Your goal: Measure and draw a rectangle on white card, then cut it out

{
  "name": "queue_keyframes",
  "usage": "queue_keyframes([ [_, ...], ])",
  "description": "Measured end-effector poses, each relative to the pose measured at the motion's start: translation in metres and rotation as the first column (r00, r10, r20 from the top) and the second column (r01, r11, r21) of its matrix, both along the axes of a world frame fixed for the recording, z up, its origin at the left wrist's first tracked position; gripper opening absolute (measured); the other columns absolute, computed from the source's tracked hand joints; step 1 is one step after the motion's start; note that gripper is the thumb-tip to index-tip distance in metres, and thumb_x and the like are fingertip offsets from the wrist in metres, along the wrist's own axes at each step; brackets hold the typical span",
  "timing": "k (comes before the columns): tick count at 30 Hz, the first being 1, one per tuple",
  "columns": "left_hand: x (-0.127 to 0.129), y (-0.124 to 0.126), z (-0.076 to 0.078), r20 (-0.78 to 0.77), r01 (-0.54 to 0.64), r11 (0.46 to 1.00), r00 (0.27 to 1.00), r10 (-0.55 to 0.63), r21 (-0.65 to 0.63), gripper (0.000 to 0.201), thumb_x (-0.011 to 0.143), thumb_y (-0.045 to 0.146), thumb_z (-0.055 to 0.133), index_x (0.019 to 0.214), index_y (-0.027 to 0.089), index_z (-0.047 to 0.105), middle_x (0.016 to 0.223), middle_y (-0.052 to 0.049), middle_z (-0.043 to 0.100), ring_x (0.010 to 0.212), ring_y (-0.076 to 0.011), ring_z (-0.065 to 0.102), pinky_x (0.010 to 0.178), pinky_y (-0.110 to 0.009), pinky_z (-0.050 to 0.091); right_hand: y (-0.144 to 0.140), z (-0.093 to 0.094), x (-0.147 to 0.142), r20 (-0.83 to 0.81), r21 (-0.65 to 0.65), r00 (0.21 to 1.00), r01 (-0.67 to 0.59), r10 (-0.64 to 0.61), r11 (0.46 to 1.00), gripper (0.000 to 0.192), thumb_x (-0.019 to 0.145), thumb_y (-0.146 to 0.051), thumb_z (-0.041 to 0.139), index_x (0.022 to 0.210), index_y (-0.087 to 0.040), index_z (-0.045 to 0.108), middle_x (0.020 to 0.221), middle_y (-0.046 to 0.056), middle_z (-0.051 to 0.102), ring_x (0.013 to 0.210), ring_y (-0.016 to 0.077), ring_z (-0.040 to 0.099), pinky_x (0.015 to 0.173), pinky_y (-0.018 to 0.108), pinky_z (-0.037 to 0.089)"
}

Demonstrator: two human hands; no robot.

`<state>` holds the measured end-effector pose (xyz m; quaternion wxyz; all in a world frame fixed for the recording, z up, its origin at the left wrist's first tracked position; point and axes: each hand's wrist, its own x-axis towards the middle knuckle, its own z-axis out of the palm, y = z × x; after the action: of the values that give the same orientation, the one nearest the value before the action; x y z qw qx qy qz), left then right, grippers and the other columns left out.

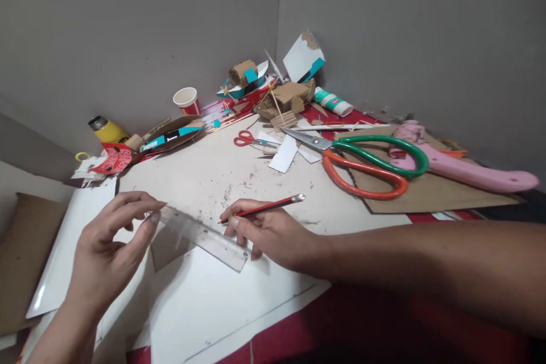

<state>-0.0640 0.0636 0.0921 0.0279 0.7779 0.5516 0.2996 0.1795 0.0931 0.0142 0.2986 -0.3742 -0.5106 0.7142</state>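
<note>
Head view: white sheet at bottom centre, a drawn line along its lower edge; above it, left of centre, the left hand pinches one end of a clear ruler, which slants down to the right, while the right hand, mid-frame, grips a red-and-black pencil, tip pointing left. Farther off, large shears lie right of centre, small red scissors near the middle; beyond, a paper cup stands upper left of centre.
</note>
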Motion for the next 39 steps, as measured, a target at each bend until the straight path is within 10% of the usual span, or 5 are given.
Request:
queue_keyframes([
  [12,-0.032,-0.089,-0.012,-0.28,-0.331,0.942,0.91,0.305,-0.049,0.014,0.088,0.042,0.063,0.095,0.032,0.069,0.086,0.003,0.072,0.056,-0.0131,0.055,0.05,-0.026,0.046,-0.001,0.002,0.0,0.008,0.036,1.0,-0.005,0.004,0.999,0.014,0.088,-0.025,0.052,0.098,-0.017,0.058,0.084,0.005,0.062,0.068,0.0127,0.058,0.043,0.017,0.047],
  [24,-0.038,-0.105,-0.036,-0.177,-0.267,0.954,0.954,0.242,-0.138,0.009,0.086,0.034,0.064,0.094,0.031,0.067,0.085,0.002,0.072,0.071,-0.0178,0.067,0.065,-0.028,0.051,-0.001,0.006,0.0,0.099,-0.008,0.995,0.022,-0.021,1.0,0.011,0.08,-0.016,0.052,0.086,-0.018,0.062,0.071,0.001,0.059,0.058,0.0109,0.052,0.044,0.018,0.046],
  [29,-0.031,-0.108,-0.036,0.025,-0.442,0.808,0.872,0.489,-0.391,0.023,0.084,0.051,0.062,0.085,0.029,0.067,0.072,0.003,0.07,0.064,-0.0168,0.065,0.058,-0.025,0.05,-0.002,0.0,0.0,0.172,0.044,0.985,-0.02,0.012,0.999,0.012,0.079,-0.018,0.054,0.087,-0.019,0.063,0.077,0.004,0.064,0.063,0.0133,0.056,0.045,0.02,0.048],
  [34,-0.033,-0.115,-0.029,0.199,-0.299,0.705,0.824,0.531,-0.643,0.03,0.08,0.053,0.066,0.089,0.025,0.067,0.071,0.0,0.066,0.059,-0.0165,0.059,0.053,-0.025,0.049,-0.002,-0.003,0.003,0.183,0.077,0.982,-0.052,0.037,0.996,0.013,0.083,-0.023,0.055,0.091,-0.02,0.064,0.08,0.004,0.065,0.067,0.0141,0.058,0.047,0.019,0.05],
  [39,-0.004,-0.134,-0.023,0.328,-0.401,0.602,0.568,0.755,-0.691,0.034,0.074,0.057,0.071,0.075,0.025,0.06,0.06,0.004,0.054,0.054,-0.0115,0.047,0.05,-0.021,0.041,-0.003,0.0,0.003,0.224,0.114,0.974,-0.074,0.047,0.991,0.015,0.081,-0.024,0.056,0.09,-0.019,0.066,0.074,0.003,0.063,0.064,0.0137,0.056,0.046,0.02,0.049],
])
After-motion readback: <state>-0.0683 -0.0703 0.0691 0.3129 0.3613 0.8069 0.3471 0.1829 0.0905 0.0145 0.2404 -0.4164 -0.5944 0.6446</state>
